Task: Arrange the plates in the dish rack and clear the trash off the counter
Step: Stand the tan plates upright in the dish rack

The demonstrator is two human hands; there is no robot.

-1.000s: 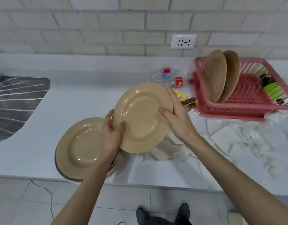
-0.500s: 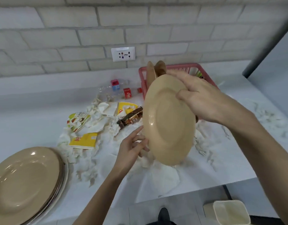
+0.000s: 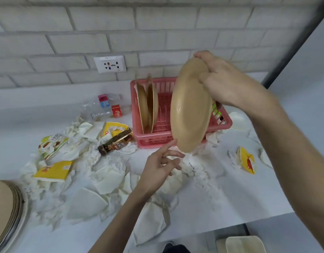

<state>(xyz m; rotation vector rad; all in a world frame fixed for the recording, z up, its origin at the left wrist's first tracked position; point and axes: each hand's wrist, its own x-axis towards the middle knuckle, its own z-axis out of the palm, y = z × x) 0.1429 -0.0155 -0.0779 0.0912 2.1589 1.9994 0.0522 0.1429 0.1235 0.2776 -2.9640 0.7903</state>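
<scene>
My right hand (image 3: pixel 225 83) grips a tan plate (image 3: pixel 190 110) by its top rim and holds it on edge over the front of the pink dish rack (image 3: pixel 139 137). Two tan plates (image 3: pixel 147 103) stand upright in the rack's left end. My left hand (image 3: pixel 161 165) hovers just below the held plate with its fingers spread and holds nothing. A stack of tan plates (image 3: pixel 4 210) lies at the counter's left edge. Trash covers the counter: crumpled white tissues (image 3: pixel 110 178), yellow wrappers (image 3: pixel 53 170), a brown wrapper (image 3: pixel 117 141) and clear plastic bottles (image 3: pixel 106 108).
A wall socket (image 3: pixel 111 64) sits above the white counter (image 3: pixel 221 203). Another yellow wrapper (image 3: pixel 247 159) lies at the right. A cream bin (image 3: pixel 245 244) stands on the floor under the counter's right end. A green item shows in the rack behind the held plate.
My right hand has carried the plate up and right to the rack, turning it on edge. My left hand has let go and dropped below it. The view has swung right.
</scene>
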